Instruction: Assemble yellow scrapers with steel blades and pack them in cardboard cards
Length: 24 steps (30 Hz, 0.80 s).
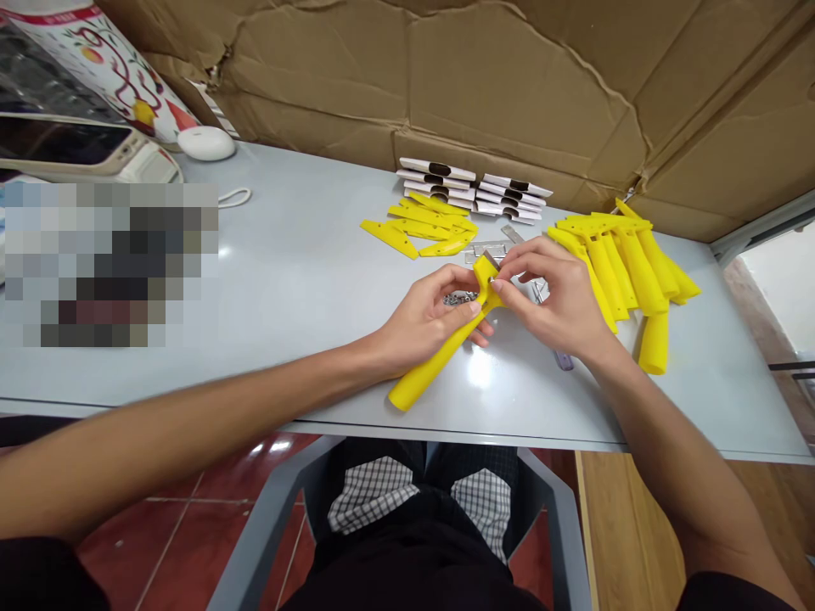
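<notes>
My left hand (428, 321) is wrapped round a yellow plastic handle (436, 365), whose round end points down toward the table's front edge. At the handle's wider head, the fingers of my right hand (553, 293) are pinched together over a small metal piece that is mostly hidden. A thin blade-like strip (491, 260) shows at the head's upper edge. Small metal screws or nuts (459, 299) lie behind my left fingers. Flat metal blades (485, 251) rest just beyond the hands.
Flat yellow pieces (439, 225) and stacked white paper sleeves (513, 199) lie at the back. Several yellow handles (637, 263) are piled at right. A purple object (564, 361) sits below my right hand. A white case (207, 143) and a phone (64, 140) are at left; cardboard (477, 76) stands behind.
</notes>
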{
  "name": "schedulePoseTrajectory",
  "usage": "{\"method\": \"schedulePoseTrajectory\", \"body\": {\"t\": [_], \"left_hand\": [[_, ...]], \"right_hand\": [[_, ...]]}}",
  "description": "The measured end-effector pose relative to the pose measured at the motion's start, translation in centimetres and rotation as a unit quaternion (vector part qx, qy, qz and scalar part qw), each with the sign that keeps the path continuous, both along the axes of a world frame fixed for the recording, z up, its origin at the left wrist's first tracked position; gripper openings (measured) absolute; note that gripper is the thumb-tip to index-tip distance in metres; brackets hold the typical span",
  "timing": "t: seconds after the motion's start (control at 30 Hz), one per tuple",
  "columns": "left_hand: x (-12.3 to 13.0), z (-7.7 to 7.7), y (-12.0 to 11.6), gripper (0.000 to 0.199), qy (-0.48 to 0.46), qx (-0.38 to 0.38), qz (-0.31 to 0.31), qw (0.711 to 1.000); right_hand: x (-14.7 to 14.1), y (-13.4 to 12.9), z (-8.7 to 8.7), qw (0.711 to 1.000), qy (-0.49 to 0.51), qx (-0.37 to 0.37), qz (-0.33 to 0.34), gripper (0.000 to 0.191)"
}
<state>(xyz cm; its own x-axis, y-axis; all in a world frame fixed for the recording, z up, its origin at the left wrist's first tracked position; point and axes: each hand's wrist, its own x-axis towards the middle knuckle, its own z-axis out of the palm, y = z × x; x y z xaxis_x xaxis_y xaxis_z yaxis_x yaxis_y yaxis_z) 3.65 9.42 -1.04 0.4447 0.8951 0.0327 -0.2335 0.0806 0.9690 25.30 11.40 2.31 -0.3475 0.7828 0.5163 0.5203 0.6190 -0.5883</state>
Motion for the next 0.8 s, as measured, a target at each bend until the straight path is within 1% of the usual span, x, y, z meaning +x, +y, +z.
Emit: {"method": "schedulePoseTrajectory", "body": {"t": [0.2,0.37,0.6,0.8], "left_hand": [[-0.03,-0.16,-0.01,0.025,0.012,0.001,0.009,1.000],[-0.03,-0.19,0.02,0.024,0.010,-0.004,0.009,1.000],[0.12,-0.28,0.03,0.023,0.003,-0.003,0.010,1.000],[-0.02,0.03,-0.06,0.019,0.011,0.005,0.002,1.000]], "right_hand": [[-0.03,-0.01,-0.03,1.000,-0.001,0.006,-0.015,0.006],[-0.04,-0.04,-0.06,1.000,-0.011,0.023,-0.003,0.006],[0.07,-0.01,-0.05,1.000,-0.012,0.019,-0.005,0.005],[-0.01,-0.05,-0.08,1.000,-0.016,0.027,0.000,0.006]]}}
